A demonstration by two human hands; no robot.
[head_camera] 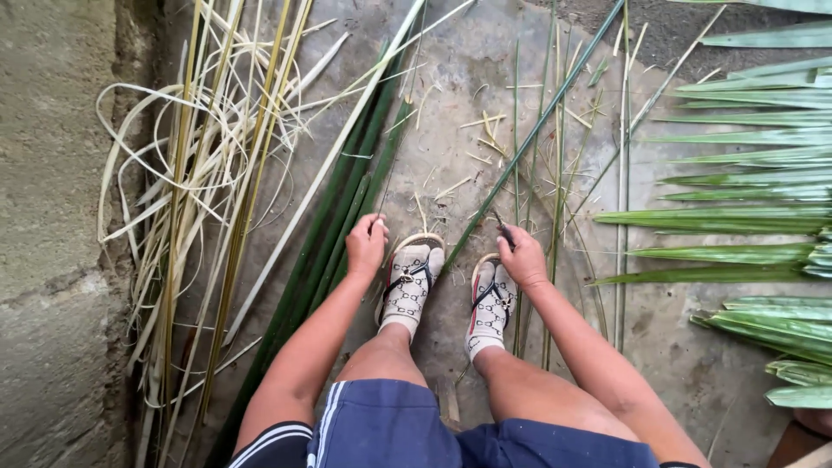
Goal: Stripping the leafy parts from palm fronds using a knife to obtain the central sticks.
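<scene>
I look down at my knees and my feet in patterned socks and sandals (413, 282). My left hand (366, 245) reaches down to the bundle of long dark green stalks (322, 251) on the concrete and closes on a stalk there. My right hand (521, 256) is closed on a small dark blade-like tool (503, 230) just above my right foot. A long green stalk (529, 139) runs diagonally from between my feet to the upper right.
Pale curled strips and yellow-green stalks (208, 156) lie heaped at the left against a rough concrete wall (52, 217). Green palm leaflets (745, 208) fan in from the right. Thin stalks (622, 173) and dry scraps litter the ground ahead.
</scene>
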